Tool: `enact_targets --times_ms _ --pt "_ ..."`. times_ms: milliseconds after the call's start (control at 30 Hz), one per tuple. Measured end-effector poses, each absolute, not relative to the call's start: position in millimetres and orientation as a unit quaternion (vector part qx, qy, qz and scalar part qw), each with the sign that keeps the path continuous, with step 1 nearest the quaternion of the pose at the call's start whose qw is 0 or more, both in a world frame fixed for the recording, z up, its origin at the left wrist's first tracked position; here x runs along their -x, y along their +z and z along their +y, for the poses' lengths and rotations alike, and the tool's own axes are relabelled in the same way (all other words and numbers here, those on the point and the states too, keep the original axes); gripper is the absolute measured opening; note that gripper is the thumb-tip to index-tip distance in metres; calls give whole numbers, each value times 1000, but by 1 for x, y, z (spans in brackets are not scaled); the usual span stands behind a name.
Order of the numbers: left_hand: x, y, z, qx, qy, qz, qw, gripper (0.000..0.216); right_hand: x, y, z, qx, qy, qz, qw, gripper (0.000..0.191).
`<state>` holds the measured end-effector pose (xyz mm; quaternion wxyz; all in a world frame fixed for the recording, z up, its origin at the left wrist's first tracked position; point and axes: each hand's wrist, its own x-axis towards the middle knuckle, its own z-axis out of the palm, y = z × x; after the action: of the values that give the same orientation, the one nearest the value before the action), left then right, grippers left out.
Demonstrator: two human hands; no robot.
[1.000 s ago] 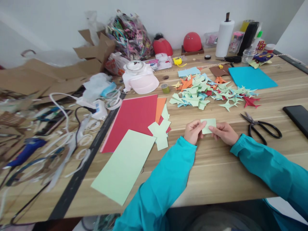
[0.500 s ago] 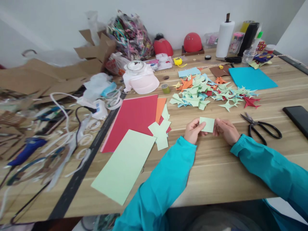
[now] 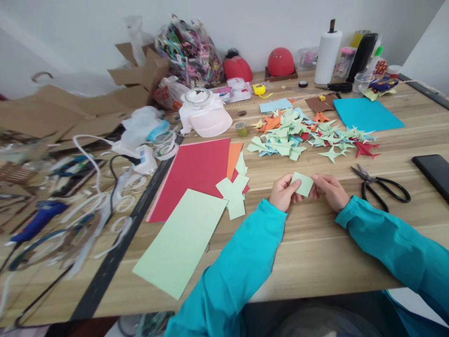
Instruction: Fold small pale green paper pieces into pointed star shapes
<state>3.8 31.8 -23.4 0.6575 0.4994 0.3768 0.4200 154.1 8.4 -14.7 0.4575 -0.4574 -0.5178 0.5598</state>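
A small pale green piece of paper (image 3: 304, 185) is held between my two hands above the table. My left hand (image 3: 282, 193) pinches its left side, thumb on top. At its right edge, my right hand (image 3: 331, 191) has thumb and fingers closed on the paper. Several small green paper pieces (image 3: 235, 197) lie to the left of my hands, next to a large green sheet (image 3: 182, 241). Beyond my hands is a pile of folded paper shapes (image 3: 286, 133) in green, orange, blue and red.
Black-handled scissors (image 3: 380, 186) lie right of my hands, with a black phone (image 3: 435, 175) farther right. A red sheet (image 3: 196, 180) is at left, a blue sheet (image 3: 368, 113) at back right. A blue glue gun (image 3: 40, 220), cords and white strips clutter the far left.
The green paper between my hands has turned, its edges now slanting where they were nearly level. Both hands stay in almost the same place.
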Motion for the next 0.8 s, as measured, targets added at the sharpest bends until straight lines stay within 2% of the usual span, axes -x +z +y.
enact_targets --times_ms 633,800 --pt "-3 -22 32 -500 416 385 655 31 -154 -13 9 469 551 -523 451 40" --pt "-3 -23 32 -495 415 386 658 29 -154 -17 9 475 546 -516 459 47"
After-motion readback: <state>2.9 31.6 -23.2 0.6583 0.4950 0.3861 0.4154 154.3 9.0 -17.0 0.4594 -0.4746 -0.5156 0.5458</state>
